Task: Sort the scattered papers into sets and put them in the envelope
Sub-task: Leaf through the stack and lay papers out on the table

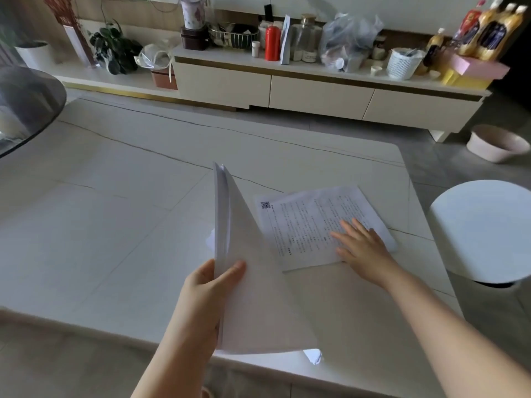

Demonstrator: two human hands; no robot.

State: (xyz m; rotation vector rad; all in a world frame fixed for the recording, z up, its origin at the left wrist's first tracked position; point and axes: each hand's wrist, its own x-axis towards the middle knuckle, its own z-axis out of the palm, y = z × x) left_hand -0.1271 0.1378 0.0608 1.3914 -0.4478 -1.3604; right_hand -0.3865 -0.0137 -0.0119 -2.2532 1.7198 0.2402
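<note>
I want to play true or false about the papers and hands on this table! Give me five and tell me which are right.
1. The left hand grips a stack of papers lifted off the table. True.
2. The right hand is curled into a fist. False: its fingers lie straight, flat on the printed sheets.
3. The printed sheets show a QR code. True.
4. An envelope lies on the table. False: none is visible.
5. The red bottle stands on the table. False: it stands on the cabinet behind.
</note>
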